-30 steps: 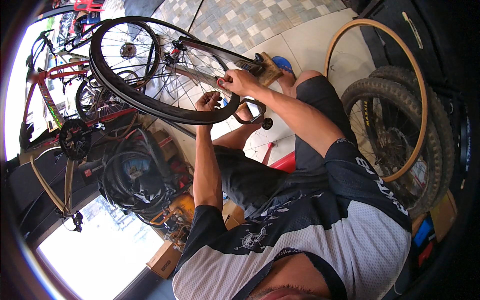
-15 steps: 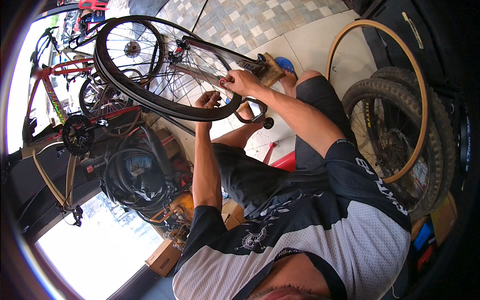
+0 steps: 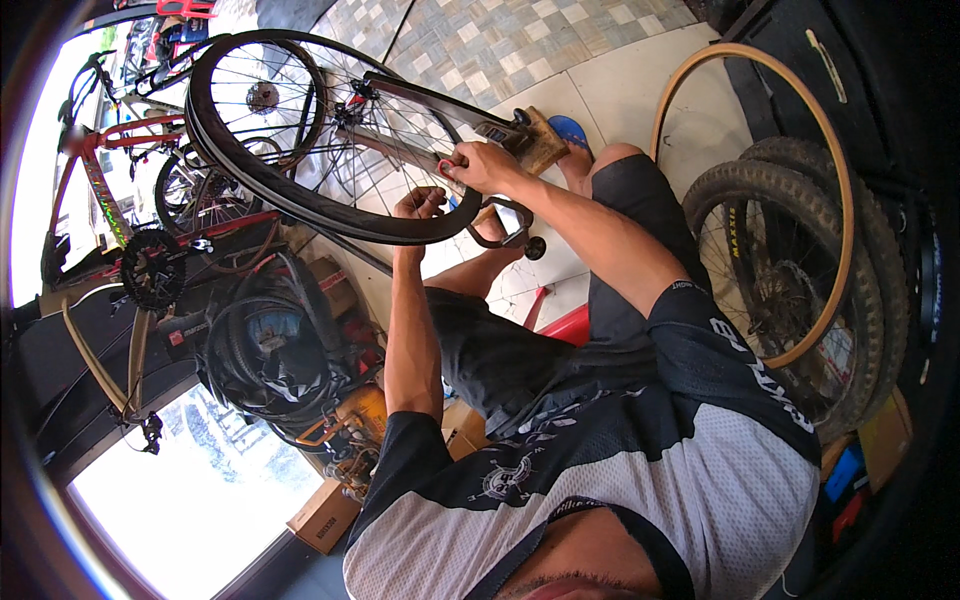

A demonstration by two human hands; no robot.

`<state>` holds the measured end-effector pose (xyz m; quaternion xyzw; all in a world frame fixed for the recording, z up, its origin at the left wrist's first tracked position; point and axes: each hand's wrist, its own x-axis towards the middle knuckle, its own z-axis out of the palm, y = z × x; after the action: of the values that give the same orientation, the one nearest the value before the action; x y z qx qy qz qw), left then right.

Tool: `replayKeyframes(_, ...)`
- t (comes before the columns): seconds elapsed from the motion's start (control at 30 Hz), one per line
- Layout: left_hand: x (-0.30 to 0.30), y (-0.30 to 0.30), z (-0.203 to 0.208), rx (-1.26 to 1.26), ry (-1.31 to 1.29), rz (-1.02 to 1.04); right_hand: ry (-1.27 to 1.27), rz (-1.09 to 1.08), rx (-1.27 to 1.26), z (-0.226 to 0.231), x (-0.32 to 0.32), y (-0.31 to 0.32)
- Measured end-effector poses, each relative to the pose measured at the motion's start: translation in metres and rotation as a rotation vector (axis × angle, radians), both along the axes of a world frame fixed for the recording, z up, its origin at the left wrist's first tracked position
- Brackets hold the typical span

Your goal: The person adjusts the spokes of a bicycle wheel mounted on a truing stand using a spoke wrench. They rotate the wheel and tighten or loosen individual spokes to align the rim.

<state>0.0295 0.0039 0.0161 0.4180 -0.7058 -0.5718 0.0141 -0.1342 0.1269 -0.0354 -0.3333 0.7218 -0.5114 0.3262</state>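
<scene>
A black-rimmed bicycle wheel [image 3: 240, 165] with thin dark spokes sits in a metal truing stand [image 3: 425, 92] fixed to a wooden block [image 3: 545, 143]. At the near right part of the rim, my right hand [image 3: 485, 166] is closed on a small red spoke wrench [image 3: 446, 169] among the spokes. My left hand [image 3: 420, 203] is just left of it, by the inner side of the rim, fingers curled and pinched together near the spokes. What those fingertips hold, if anything, is too small to make out.
Knobby-tyred wheels [image 3: 715, 210] and a tan hoop [image 3: 850, 215] lean at the right. A red bike frame [image 3: 100, 180] stands at the left, with a heap of black tyres [image 3: 235, 340] nearer me. A cardboard box [image 3: 325, 515] lies at the lower left.
Little differs. Both hands keep their places at the rim, and the left fingers have shifted slightly. The view has moved a touch.
</scene>
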Motion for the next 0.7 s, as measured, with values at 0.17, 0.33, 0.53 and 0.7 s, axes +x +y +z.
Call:
replayKeyframes(0.17,0.000,-0.002,0.002,-0.018,0.010,-0.011,-0.005,0.003,0.006,0.000,0.000,-0.001)
replayKeyframes(0.33,-0.003,0.001,0.012,-0.040,0.011,-0.017,0.000,0.001,0.004,-0.004,0.001,-0.001)
replayKeyframes(0.53,-0.003,0.002,0.021,-0.021,0.025,-0.003,-0.026,0.033,0.029,-0.005,0.000,-0.001)
replayKeyframes(0.7,-0.003,0.002,0.022,0.015,0.025,0.021,-0.026,0.013,0.016,-0.004,0.000,0.001)
